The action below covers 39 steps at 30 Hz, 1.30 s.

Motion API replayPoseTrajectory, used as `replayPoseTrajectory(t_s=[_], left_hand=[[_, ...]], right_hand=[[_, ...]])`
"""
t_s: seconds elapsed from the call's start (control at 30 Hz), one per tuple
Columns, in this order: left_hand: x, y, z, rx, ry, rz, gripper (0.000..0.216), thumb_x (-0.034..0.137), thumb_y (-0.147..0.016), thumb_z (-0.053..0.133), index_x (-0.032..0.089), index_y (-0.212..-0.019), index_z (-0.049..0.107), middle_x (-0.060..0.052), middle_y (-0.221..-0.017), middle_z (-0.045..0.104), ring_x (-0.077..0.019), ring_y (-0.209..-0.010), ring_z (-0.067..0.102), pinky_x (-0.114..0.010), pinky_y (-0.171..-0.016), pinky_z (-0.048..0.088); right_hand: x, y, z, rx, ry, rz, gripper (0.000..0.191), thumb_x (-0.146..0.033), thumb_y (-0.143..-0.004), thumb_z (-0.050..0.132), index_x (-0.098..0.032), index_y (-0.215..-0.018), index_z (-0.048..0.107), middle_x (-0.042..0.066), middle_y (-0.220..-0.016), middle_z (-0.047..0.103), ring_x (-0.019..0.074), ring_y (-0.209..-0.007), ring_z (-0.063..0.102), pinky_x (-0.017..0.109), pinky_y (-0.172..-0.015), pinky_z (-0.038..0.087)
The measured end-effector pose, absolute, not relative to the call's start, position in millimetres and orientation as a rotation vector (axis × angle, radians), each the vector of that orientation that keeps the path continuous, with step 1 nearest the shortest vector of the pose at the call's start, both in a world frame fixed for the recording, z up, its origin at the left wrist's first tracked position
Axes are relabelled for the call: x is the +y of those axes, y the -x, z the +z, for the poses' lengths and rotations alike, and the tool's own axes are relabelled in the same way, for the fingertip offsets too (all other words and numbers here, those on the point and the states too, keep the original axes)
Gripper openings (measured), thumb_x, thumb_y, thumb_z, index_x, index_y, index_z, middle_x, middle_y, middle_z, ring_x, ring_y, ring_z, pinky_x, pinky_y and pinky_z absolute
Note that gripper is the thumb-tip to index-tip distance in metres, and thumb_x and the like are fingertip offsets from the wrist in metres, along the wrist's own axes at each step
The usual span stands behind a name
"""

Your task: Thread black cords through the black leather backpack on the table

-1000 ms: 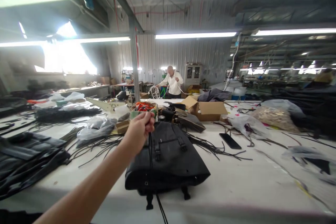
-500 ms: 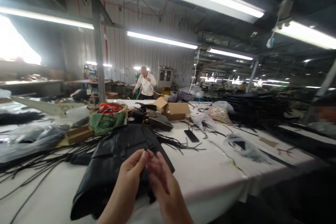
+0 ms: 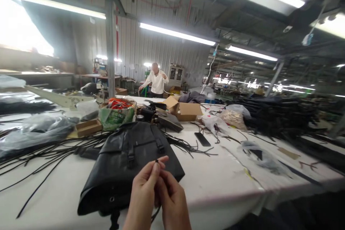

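In front of me, my left hand (image 3: 147, 183) pinches a thin black strap between thumb and forefinger, its small dark tip (image 3: 156, 161) poking out on top. My right hand (image 3: 172, 196) is closed against it with bent fingers, seemingly on the same strap, whose middle the fingers hide. A dark length shows below, between the wrists. Just behind the hands lies a black backpack (image 3: 115, 176) with buckled straps (image 3: 130, 156) and a metal eyelet on its side.
Black cords (image 3: 56, 151) spread left of the backpack. Farther back are a green bag (image 3: 117, 118) with orange contents, an open cardboard box (image 3: 190, 110) and a phone (image 3: 202, 139). Plastic bags lie right on the white table (image 3: 215, 176). A person (image 3: 157, 81) stands beyond.
My right hand's fingers were spread and blurred beside the left; they have now closed in against it. The view has shifted slightly, showing more of the backpack's buckles.
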State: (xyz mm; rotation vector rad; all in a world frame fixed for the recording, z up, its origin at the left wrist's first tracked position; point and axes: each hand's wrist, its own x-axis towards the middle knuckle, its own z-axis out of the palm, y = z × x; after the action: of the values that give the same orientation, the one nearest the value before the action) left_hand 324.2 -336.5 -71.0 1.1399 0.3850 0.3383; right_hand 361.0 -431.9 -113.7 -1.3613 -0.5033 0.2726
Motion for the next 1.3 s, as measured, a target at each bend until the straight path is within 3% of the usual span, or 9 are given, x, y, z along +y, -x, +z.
replayPoseTrajectory(t_s=[0.13,0.23,0.33,0.5,0.63,0.83,1.0,1.13,1.3], left_hand=[[-344.7,-322.0,-79.9,0.396,-1.035,0.368,0.066,0.072,-0.070,0.089,0.018,-0.107,0.081,-0.011,-0.121,0.078,-0.0139,-0.091,0.067,-0.014,-0.069,0.055],[-348.8,-321.8,-87.1,0.400,-1.040,0.322,0.070,0.074,-0.071,0.087,0.019,-0.114,0.082,-0.011,-0.124,0.078,-0.0108,-0.084,0.061,-0.012,-0.063,0.047],[-342.4,-313.1,-100.6,0.348,-1.193,0.297,0.076,0.077,-0.080,0.078,0.020,-0.131,0.079,-0.013,-0.118,0.079,-0.0134,-0.082,0.064,-0.017,-0.066,0.052],[-296.2,-273.9,-145.8,0.215,-2.009,0.575,0.042,0.061,-0.095,0.069,0.037,-0.127,0.079,0.000,-0.136,0.077,-0.0203,-0.129,0.072,-0.026,-0.112,0.060],[-254.0,-250.4,-164.1,-0.102,-2.679,1.050,0.018,0.036,-0.101,0.066,0.034,-0.112,0.079,0.008,-0.129,0.079,-0.0142,-0.125,0.072,-0.027,-0.106,0.053],[-229.1,-250.1,-175.9,-0.142,-3.041,1.231,0.034,0.021,-0.104,0.051,0.026,-0.125,0.077,0.003,-0.135,0.077,-0.0160,-0.130,0.067,-0.035,-0.117,0.040],[-220.4,-249.7,-197.4,-0.035,-3.108,1.038,0.044,0.019,-0.102,0.055,0.034,-0.141,0.070,0.004,-0.154,0.067,-0.0172,-0.147,0.058,-0.039,-0.132,0.030],[-217.3,-251.4,-202.9,0.054,-3.135,1.050,0.036,0.031,-0.103,0.062,0.034,-0.138,0.073,0.002,-0.154,0.067,-0.0208,-0.142,0.061,-0.042,-0.130,0.032],[-203.4,-269.7,-197.5,-0.185,-3.203,1.014,0.050,0.008,-0.094,0.062,0.030,-0.138,0.072,0.002,-0.145,0.072,-0.0198,-0.131,0.068,-0.036,-0.116,0.050]], right_hand=[[-433.7,-362.9,-119.2,-0.483,1.398,0.255,0.068,-0.079,-0.098,0.071,-0.017,-0.126,0.076,0.006,-0.085,0.062,0.0197,-0.074,0.056,0.027,-0.063,0.047],[-439.7,-361.7,-121.7,-0.516,1.454,0.228,0.063,-0.075,-0.102,0.069,-0.016,-0.120,0.078,0.008,-0.091,0.064,0.0239,-0.089,0.060,0.030,-0.077,0.052],[-456.5,-360.6,-119.5,-0.482,1.478,0.233,0.061,-0.074,-0.103,0.068,-0.014,-0.108,0.077,0.005,-0.081,0.058,0.0181,-0.077,0.052,0.027,-0.070,0.045],[-518.9,-364.0,-101.6,-0.316,1.508,0.185,0.063,-0.076,-0.100,0.070,-0.015,-0.118,0.072,0.003,-0.077,0.056,0.0108,-0.056,0.032,0.026,-0.052,0.024],[-551.2,-375.5,-105.4,-0.382,1.621,0.331,0.056,-0.074,-0.103,0.067,-0.019,-0.109,0.075,0.004,-0.081,0.062,0.0113,-0.058,0.031,0.027,-0.054,0.021],[-497.4,-379.3,-178.9,-0.474,1.713,0.517,0.058,-0.075,-0.099,0.069,-0.018,-0.097,0.081,0.006,-0.082,0.062,0.0196,-0.079,0.052,0.028,-0.072,0.039],[-458.1,-376.9,-196.7,-0.344,1.513,0.532,0.065,-0.079,-0.095,0.073,-0.016,-0.107,0.078,0.001,-0.072,0.049,0.0118,-0.060,0.032,0.026,-0.053,0.022],[-453.2,-385.2,-181.0,-0.318,1.490,0.535,0.066,-0.078,-0.094,0.075,-0.014,-0.109,0.077,-0.004,-0.067,0.040,0.0086,-0.054,0.022,0.025,-0.048,0.012],[-451.0,-399.7,-168.6,-0.324,1.424,0.585,0.069,-0.079,-0.091,0.078,-0.013,-0.111,0.074,-0.009,-0.062,0.025,0.0082,-0.052,0.018,0.025,-0.048,0.011]])
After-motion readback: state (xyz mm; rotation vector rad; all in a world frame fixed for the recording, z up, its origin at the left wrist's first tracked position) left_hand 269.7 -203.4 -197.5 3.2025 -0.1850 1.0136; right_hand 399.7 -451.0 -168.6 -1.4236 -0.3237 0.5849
